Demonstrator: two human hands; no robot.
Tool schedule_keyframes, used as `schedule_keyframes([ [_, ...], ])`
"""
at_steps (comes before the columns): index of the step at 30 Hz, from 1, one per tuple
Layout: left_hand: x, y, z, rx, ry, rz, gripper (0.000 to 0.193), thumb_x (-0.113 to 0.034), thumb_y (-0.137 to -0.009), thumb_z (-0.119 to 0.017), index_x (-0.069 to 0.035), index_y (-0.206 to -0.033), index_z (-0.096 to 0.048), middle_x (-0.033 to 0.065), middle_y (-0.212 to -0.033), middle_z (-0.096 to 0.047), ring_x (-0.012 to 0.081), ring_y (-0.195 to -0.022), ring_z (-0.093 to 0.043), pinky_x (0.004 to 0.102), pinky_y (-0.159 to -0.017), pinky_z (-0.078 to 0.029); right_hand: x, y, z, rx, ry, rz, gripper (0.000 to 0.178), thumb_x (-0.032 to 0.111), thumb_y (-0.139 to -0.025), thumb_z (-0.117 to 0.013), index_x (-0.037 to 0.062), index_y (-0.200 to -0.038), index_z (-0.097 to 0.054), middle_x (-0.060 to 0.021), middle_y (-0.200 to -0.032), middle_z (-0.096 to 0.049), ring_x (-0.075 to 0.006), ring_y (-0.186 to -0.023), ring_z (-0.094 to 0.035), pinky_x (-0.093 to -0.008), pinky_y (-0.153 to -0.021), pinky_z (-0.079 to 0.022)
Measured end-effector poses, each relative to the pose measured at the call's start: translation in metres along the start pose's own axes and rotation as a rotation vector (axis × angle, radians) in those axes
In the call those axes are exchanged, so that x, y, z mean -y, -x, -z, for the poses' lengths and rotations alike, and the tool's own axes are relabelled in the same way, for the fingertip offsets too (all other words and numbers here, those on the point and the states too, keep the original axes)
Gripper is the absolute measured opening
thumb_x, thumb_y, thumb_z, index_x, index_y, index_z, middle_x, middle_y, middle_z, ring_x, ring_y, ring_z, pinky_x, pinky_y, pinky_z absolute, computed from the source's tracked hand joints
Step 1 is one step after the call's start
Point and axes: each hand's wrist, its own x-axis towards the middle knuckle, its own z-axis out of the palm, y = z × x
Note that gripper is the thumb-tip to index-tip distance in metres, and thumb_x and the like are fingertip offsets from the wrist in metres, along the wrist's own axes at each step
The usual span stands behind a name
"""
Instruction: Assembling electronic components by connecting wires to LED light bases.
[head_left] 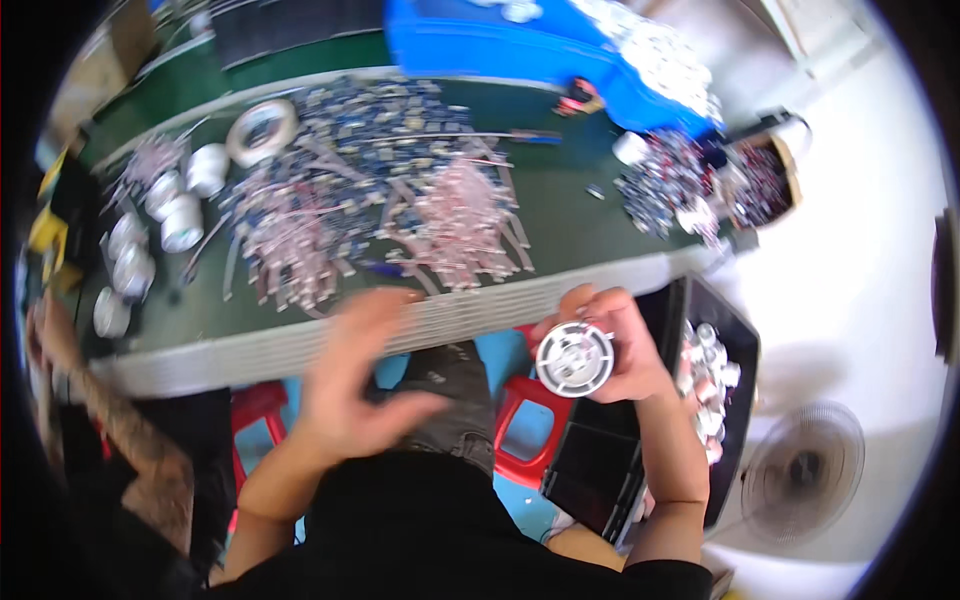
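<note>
My right hand point(638, 352) grips a round white plastic housing point(575, 378), its ribbed open face turned up toward me; small parts inside it are too blurred to name. Left of it, my left hand point(345, 390) is in the air before the table edge, smeared by motion, thumb and fingers apart and holding nothing. Beyond the hands, bundles of pinkish wires with small connectors point(462, 225) lie on the green tabletop point(560, 220). Behind them spreads a heap of small dark blue boards point(370, 115). A blue pen-like tool point(385, 268) lies close to the near edge.
At the back stands a blue bin point(480, 45) with white parts. A tape roll point(262, 133) and several white cups point(182, 222) sit at left. Right of me, a black crate point(735, 400) holds white pieces, near a fan point(803, 470). Another person's arm point(130, 425) shows at left.
</note>
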Motion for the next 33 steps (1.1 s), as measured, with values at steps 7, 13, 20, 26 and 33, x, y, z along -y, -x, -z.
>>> schedule_keyframes([
  [7, -0.017, 0.006, -0.008, -0.195, 0.041, 0.106, 0.068, -0.014, -0.066, -0.086, 0.005, -0.124, -0.057, 0.0184, -0.120, -0.062, 0.0368, -0.111, -0.058, 0.0426, -0.093, -0.050, -0.046, -0.079, -0.064, 0.173, -0.140, -0.079, 0.073, 0.004, -0.059, -0.080, 0.0086, -0.122, -0.042, -0.0138, -0.124, -0.045, -0.0233, -0.115, -0.050, -0.0362, -0.098, -0.042],
  [13, -0.002, 0.021, 0.009, -0.222, -0.024, 0.108, 0.065, -0.011, -0.064, -0.084, 0.000, -0.123, -0.059, 0.0137, -0.123, -0.062, 0.0337, -0.114, -0.058, 0.0404, -0.095, -0.049, -0.060, -0.099, -0.075, 0.232, -0.027, -0.003, 0.066, 0.006, -0.066, -0.076, 0.0042, -0.125, -0.047, -0.0169, -0.130, -0.045, -0.0277, -0.121, -0.049, -0.0389, -0.103, -0.040],
  [20, 0.030, 0.027, 0.009, -0.101, -0.097, 0.102, 0.057, -0.011, -0.067, -0.084, -0.002, -0.119, -0.063, 0.0127, -0.120, -0.065, 0.0327, -0.115, -0.059, 0.0413, -0.095, -0.049, -0.052, -0.089, -0.061, -0.006, 0.200, -0.071, 0.028, 0.000, -0.078, -0.070, -0.0045, -0.105, -0.064, -0.0137, -0.105, -0.060, -0.0216, -0.100, -0.058, -0.0331, -0.089, -0.045],
  [26, 0.050, 0.023, 0.006, 0.020, -0.225, 0.171, 0.058, -0.016, -0.062, -0.085, -0.003, -0.115, -0.062, 0.0134, -0.109, -0.065, 0.0351, -0.117, -0.055, 0.0473, -0.104, -0.044, -0.037, -0.093, -0.079, -0.147, 0.700, -0.137, 0.019, -0.006, -0.079, -0.065, -0.0026, -0.098, -0.067, -0.0067, -0.074, -0.064, -0.0119, -0.069, -0.060, -0.0253, -0.065, -0.048],
  [33, 0.060, 0.015, 0.023, 0.111, -0.223, 0.145, 0.060, -0.017, -0.065, -0.082, -0.001, -0.119, -0.061, 0.0173, -0.119, -0.063, 0.0370, -0.131, -0.045, 0.0486, -0.109, -0.038, -0.032, -0.107, -0.075, 0.021, 0.156, -0.445, 0.020, -0.007, -0.081, -0.067, -0.0048, -0.101, -0.069, -0.0073, -0.094, -0.065, -0.0128, -0.086, -0.064, -0.0257, -0.080, -0.052],
])
